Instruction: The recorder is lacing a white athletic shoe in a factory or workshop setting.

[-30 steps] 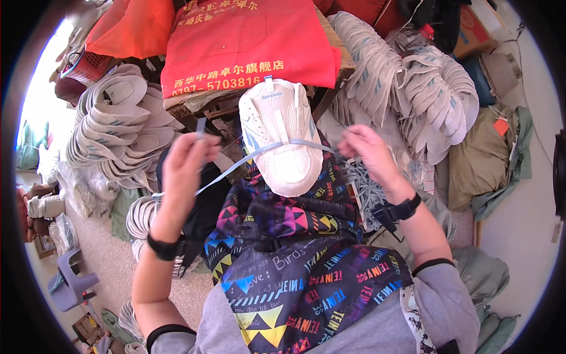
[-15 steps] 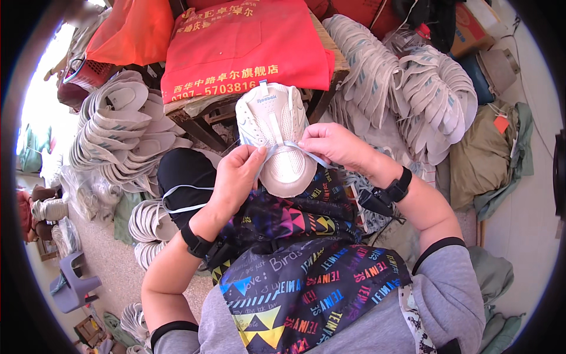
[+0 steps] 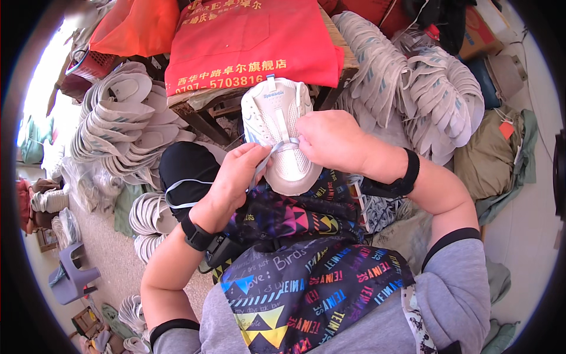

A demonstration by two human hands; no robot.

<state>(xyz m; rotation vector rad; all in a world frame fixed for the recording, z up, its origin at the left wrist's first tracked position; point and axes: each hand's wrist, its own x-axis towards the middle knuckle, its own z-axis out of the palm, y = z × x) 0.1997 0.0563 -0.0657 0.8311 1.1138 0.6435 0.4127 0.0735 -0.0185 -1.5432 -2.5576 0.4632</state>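
Note:
A white mesh shoe upper (image 3: 272, 112) lies upright over my lap, toe toward me, its tongue end near the table. A pale blue shoelace (image 3: 286, 145) crosses the lower part of its throat. My left hand (image 3: 236, 171), closed, pinches the lace beside the upper's left edge; a long loop of lace hangs left over my dark trouser knee (image 3: 187, 166). My right hand (image 3: 333, 140) is curled over the upper's right edge, with thumb and fingertips where the lace runs under them. The lace end there is hidden by the fingers.
A wooden table (image 3: 348, 65) covered by a red printed cloth (image 3: 253, 44) stands just ahead. Stacked white shoe uppers rise at left (image 3: 115, 121) and right (image 3: 442, 100). A tan sack (image 3: 486, 156) lies at right, a purple stool (image 3: 73, 274) at far left.
My right hand has turned over and moved in across the upper's right edge, covering its lace end. My left hand still pinches the lace, pulled slightly up and left.

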